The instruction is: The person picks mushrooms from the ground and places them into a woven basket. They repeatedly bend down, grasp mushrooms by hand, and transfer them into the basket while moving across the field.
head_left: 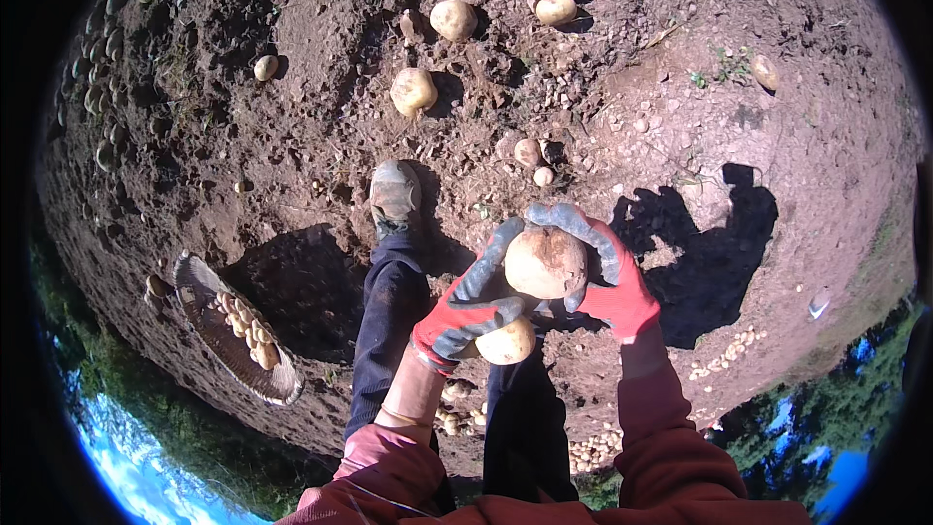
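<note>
Both hands wear red work gloves with grey coated palms and fingers. My right hand point(609, 270) grips a large soil-marked potato point(545, 262) from its right side, fingers curled over its top. My left hand point(470, 299) is curved along that potato's left side and also holds a second, yellow potato point(505, 341) lower down, under its fingers. Potatoes lie on the soil beyond the hands, among them a knobbly one point(413, 92), a round one point(453, 20) and a small one point(527, 152).
A woven basket point(200, 328) holding potatoes stands tilted in view at the lower left. My shoe point(395, 193) rests on loose soil left of the hands. More potatoes point(594, 450) lie heaped near the legs, others point(95, 98) are scattered at the far left.
</note>
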`<action>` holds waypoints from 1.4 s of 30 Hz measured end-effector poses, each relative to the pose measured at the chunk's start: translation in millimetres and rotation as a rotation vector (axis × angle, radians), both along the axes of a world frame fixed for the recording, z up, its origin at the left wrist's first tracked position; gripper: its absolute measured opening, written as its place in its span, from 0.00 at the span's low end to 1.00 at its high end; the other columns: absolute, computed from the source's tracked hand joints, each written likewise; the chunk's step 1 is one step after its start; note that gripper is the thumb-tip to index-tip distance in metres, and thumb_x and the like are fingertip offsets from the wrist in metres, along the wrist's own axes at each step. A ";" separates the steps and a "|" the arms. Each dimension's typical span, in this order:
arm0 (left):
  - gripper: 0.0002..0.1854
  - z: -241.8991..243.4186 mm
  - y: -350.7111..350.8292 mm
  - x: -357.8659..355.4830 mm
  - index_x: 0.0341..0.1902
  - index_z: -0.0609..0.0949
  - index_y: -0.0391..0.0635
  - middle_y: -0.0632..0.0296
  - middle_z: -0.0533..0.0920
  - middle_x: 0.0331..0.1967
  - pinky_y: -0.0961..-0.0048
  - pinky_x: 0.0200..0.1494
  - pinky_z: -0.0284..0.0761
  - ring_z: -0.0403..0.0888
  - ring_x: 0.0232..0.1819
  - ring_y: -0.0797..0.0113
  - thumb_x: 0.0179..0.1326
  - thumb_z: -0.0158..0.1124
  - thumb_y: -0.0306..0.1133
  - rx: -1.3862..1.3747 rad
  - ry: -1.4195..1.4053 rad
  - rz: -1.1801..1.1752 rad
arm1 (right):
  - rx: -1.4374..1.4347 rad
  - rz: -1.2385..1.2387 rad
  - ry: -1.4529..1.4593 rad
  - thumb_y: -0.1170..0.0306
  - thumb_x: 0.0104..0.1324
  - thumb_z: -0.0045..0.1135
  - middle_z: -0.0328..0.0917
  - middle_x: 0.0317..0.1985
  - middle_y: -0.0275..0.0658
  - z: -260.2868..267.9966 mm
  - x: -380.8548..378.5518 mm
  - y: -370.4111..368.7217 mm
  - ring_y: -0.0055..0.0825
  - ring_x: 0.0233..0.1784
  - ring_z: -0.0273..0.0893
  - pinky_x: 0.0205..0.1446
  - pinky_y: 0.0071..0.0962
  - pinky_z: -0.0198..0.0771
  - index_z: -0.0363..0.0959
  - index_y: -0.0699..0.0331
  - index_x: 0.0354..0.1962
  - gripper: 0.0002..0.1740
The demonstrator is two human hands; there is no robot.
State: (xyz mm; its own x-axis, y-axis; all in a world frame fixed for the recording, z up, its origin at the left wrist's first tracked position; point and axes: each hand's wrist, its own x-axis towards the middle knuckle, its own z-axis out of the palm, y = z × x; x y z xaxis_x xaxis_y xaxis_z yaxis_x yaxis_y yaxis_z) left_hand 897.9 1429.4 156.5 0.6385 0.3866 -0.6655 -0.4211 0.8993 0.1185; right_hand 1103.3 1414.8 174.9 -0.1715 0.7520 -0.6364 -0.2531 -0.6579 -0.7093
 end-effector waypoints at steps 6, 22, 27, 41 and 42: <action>0.47 0.5 -8.4 -4.0 0.74 0.55 0.50 0.59 0.67 0.66 0.63 0.61 0.70 0.70 0.63 0.62 0.53 0.71 0.30 -0.036 0.033 0.046 | -0.075 0.119 -0.042 0.91 0.46 0.54 0.67 0.64 0.38 7.9 -1.0 8.4 0.25 0.67 0.62 0.70 0.27 0.55 0.65 0.63 0.61 0.41; 0.42 -18.3 -18.4 -12.7 0.69 0.65 0.41 0.59 0.70 0.64 0.68 0.64 0.66 0.69 0.63 0.67 0.46 0.70 0.17 0.110 0.199 0.049 | 0.000 -0.165 -0.469 0.76 0.60 0.56 0.79 0.45 0.40 -17.4 -50.5 2.6 0.25 0.46 0.78 0.50 0.26 0.71 0.76 0.66 0.36 0.06; 0.41 -23.4 -21.6 -15.4 0.68 0.65 0.41 0.61 0.71 0.63 0.68 0.62 0.69 0.69 0.61 0.69 0.48 0.70 0.18 0.154 0.193 0.028 | -0.191 -0.072 -0.390 0.55 0.73 0.40 0.82 0.40 0.39 -21.4 -40.1 3.3 0.30 0.41 0.80 0.46 0.29 0.73 0.73 0.63 0.47 0.21; 0.32 -13.8 -22.0 -12.1 0.68 0.64 0.48 0.56 0.74 0.58 0.68 0.54 0.75 0.77 0.54 0.61 0.60 0.61 0.28 -0.313 -0.081 0.262 | -0.183 -0.139 -0.062 0.42 0.72 0.33 0.76 0.53 0.41 -38.0 -48.0 5.4 0.28 0.53 0.75 0.59 0.28 0.69 0.67 0.67 0.58 0.37; 0.32 -15.2 -24.2 -11.8 0.69 0.63 0.48 0.56 0.73 0.59 0.67 0.55 0.75 0.77 0.54 0.61 0.61 0.61 0.30 -0.305 -0.069 0.257 | -0.159 -0.106 -0.075 0.42 0.73 0.29 0.76 0.52 0.41 -40.2 -46.7 7.3 0.28 0.53 0.76 0.59 0.28 0.69 0.67 0.67 0.58 0.38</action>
